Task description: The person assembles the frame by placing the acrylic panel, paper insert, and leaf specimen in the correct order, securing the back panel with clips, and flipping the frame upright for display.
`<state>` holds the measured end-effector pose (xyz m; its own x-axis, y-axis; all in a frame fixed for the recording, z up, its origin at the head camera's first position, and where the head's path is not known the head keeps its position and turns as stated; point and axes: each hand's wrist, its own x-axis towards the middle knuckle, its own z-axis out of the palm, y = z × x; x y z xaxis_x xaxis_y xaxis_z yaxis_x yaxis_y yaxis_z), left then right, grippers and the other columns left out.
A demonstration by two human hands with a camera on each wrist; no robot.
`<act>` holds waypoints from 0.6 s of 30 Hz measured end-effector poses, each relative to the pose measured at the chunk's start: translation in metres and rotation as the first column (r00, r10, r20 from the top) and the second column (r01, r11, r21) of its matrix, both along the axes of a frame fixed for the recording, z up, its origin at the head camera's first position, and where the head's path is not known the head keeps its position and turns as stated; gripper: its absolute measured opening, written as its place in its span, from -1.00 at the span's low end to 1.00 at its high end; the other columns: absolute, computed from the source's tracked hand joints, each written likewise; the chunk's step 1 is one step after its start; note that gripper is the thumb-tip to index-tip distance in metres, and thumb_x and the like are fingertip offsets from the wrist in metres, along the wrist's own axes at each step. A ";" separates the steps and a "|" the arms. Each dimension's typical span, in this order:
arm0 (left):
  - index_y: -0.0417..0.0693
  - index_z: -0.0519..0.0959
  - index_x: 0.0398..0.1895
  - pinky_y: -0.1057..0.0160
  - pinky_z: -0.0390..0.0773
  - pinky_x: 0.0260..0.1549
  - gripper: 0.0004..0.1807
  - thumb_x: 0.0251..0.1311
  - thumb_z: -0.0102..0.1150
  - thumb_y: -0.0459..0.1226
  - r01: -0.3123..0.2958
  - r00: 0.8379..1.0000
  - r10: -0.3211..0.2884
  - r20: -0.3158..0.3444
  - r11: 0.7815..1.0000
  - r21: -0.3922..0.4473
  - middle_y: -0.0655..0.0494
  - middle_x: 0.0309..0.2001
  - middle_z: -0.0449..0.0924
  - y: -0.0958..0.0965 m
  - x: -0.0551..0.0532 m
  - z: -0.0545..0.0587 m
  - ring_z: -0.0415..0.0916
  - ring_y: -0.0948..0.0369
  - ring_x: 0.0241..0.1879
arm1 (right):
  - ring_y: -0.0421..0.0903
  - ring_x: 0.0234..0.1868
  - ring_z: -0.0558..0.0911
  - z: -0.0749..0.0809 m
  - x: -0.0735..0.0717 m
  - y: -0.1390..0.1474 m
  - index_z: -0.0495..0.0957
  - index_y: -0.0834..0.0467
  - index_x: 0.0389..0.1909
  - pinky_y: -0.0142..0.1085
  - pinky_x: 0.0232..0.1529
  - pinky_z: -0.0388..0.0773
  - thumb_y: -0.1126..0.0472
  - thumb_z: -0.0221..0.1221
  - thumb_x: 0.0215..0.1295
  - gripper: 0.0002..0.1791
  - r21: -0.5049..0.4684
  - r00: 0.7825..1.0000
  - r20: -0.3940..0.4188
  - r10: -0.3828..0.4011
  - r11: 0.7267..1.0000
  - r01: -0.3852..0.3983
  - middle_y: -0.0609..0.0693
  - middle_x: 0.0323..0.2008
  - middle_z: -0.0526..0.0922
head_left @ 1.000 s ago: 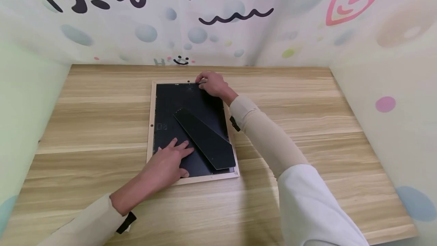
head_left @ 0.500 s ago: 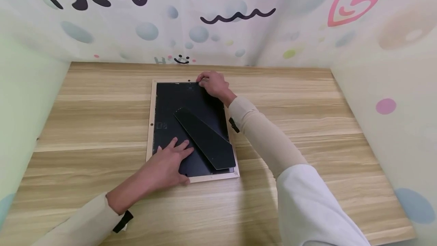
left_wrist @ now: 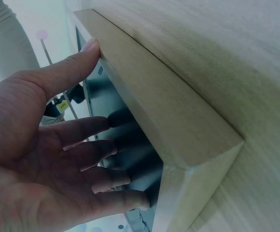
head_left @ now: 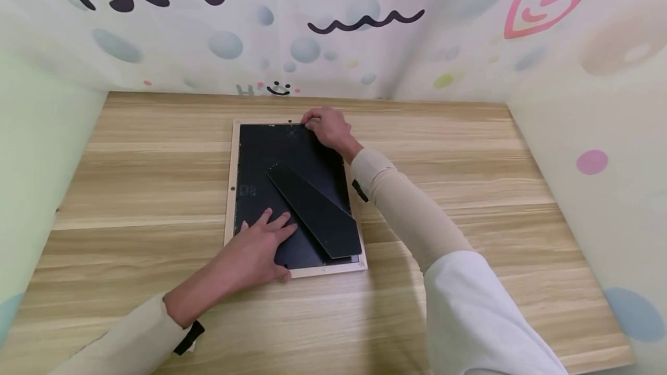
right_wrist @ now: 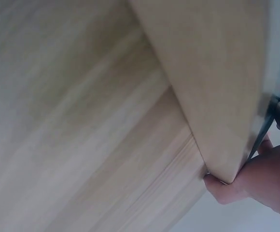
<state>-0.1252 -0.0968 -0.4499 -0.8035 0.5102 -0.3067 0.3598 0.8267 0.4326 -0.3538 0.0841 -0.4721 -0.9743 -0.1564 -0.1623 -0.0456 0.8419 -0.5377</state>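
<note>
A picture frame point(head_left: 329, 269) with a pale wood border lies face down on the table. Its black backing board point(head_left: 256, 152) faces up, and a black stand leg point(head_left: 315, 213) slants across it, the wide end near the lower right corner. My left hand point(head_left: 255, 253) lies spread over the lower left part, fingertips on the board. In the left wrist view its thumb point(left_wrist: 75, 70) rests on the near wooden side. At the far edge, close to the right corner, my right hand point(head_left: 330, 129) grips the frame with bent fingers; the right wrist view shows a finger point(right_wrist: 227, 191) against the corner.
The wood-grain table point(head_left: 448, 149) extends around the frame on every side. A white printed wall cloth point(head_left: 208, 68) rises behind it, with pale walls left and right. Black straps point(head_left: 190, 337) sit at both sleeve cuffs.
My left thumb has slid from the backing board onto the frame's near edge. The right hand stays at the far edge with only a slight shift. The frame keeps its place.
</note>
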 end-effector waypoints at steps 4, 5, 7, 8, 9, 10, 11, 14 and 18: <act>-0.15 0.43 0.32 -0.44 0.17 0.18 -0.13 -0.13 0.54 -0.09 0.000 1.000 0.000 0.000 1.000 -0.001 -0.14 0.44 0.21 0.000 0.000 -0.001 0.01 -0.26 0.44 | -0.05 0.16 0.40 -0.001 0.001 0.000 0.66 -0.13 -0.13 0.16 0.18 0.24 0.05 0.04 0.47 -0.80 0.010 1.000 -0.023 0.021 1.000 -0.020 -0.12 0.09 0.51; -0.15 0.43 0.32 -0.44 0.17 0.17 -0.13 -0.13 0.54 -0.09 0.000 1.000 0.000 -0.001 1.000 -0.001 -0.14 0.44 0.21 0.000 0.000 -0.001 0.02 -0.26 0.44 | -0.05 0.16 0.41 -0.001 0.001 0.000 0.66 -0.13 -0.13 0.16 0.18 0.25 0.05 0.04 0.47 -0.79 0.012 0.999 -0.028 0.025 1.000 -0.025 -0.12 0.09 0.52; -0.15 0.43 0.32 -0.44 0.17 0.17 -0.13 -0.13 0.54 -0.09 0.000 1.000 0.000 -0.002 1.000 0.001 -0.14 0.44 0.21 -0.001 0.000 -0.001 0.02 -0.26 0.44 | -0.06 0.16 0.41 0.000 0.001 0.000 0.66 -0.13 -0.12 0.15 0.17 0.26 0.05 0.04 0.48 -0.79 0.015 0.999 -0.031 0.031 0.999 -0.031 -0.12 0.11 0.51; -0.15 0.43 0.32 -0.44 0.17 0.17 -0.13 -0.13 0.54 -0.09 0.000 1.000 0.000 -0.002 1.000 0.001 -0.14 0.44 0.21 -0.001 0.000 -0.001 0.02 -0.26 0.44 | -0.05 0.16 0.41 0.000 0.001 0.000 0.66 -0.13 -0.12 0.14 0.16 0.27 0.05 0.03 0.48 -0.79 0.017 0.999 -0.033 0.034 0.999 -0.034 -0.11 0.11 0.51; -0.14 0.43 0.32 -0.44 0.17 0.17 -0.13 -0.13 0.54 -0.09 0.001 1.000 -0.001 -0.003 1.000 0.002 -0.14 0.44 0.21 -0.001 0.000 -0.001 0.02 -0.26 0.44 | -0.06 0.16 0.41 0.000 0.001 0.000 0.66 -0.12 -0.12 0.14 0.15 0.28 0.05 0.03 0.48 -0.78 0.018 0.999 -0.034 0.037 0.999 -0.036 -0.11 0.11 0.51; -0.14 0.43 0.33 -0.44 0.17 0.17 -0.13 -0.13 0.54 -0.09 0.002 1.000 -0.002 -0.004 1.000 0.002 -0.14 0.44 0.21 -0.001 0.000 -0.001 0.02 -0.26 0.44 | -0.06 0.15 0.41 0.000 0.001 0.001 0.66 -0.12 -0.12 0.14 0.15 0.28 0.05 0.03 0.48 -0.78 0.020 0.999 -0.036 0.041 0.999 -0.040 -0.11 0.11 0.51; -0.15 0.43 0.33 -0.44 0.17 0.17 -0.12 -0.13 0.54 -0.09 0.003 1.000 -0.003 -0.005 1.000 0.003 -0.14 0.44 0.21 -0.001 0.000 -0.001 0.02 -0.26 0.44 | -0.06 0.15 0.41 0.001 0.001 0.001 0.66 -0.12 -0.12 0.14 0.14 0.29 0.05 0.03 0.48 -0.78 0.021 0.998 -0.040 0.044 0.999 -0.043 -0.11 0.11 0.51; -0.14 0.43 0.33 -0.44 0.18 0.17 -0.12 -0.12 0.54 -0.08 0.005 1.000 -0.005 -0.006 1.000 0.004 -0.13 0.45 0.21 -0.001 0.000 -0.002 0.01 -0.26 0.44 | -0.06 0.14 0.42 0.000 0.002 0.001 0.67 -0.11 -0.12 0.13 0.12 0.30 0.06 0.02 0.49 -0.77 0.023 0.997 -0.054 0.057 0.998 -0.056 -0.11 0.10 0.52; -0.14 0.43 0.33 -0.45 0.19 0.16 -0.12 -0.12 0.54 -0.07 0.011 1.000 -0.011 -0.013 1.000 0.004 -0.14 0.45 0.21 -0.002 -0.001 -0.003 0.02 -0.26 0.44 | -0.08 0.11 0.45 -0.002 0.003 0.002 0.68 -0.07 -0.13 0.03 0.10 0.34 0.09 0.03 0.48 -0.76 0.047 0.988 -0.099 0.116 0.993 -0.112 -0.09 0.06 0.56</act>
<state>-0.1257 -0.0985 -0.4526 -0.8021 0.5200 -0.2937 0.3744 0.8210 0.4311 -0.3503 0.0863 -0.4738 -0.9623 -0.2624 -0.0721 -0.1949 0.8494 -0.4904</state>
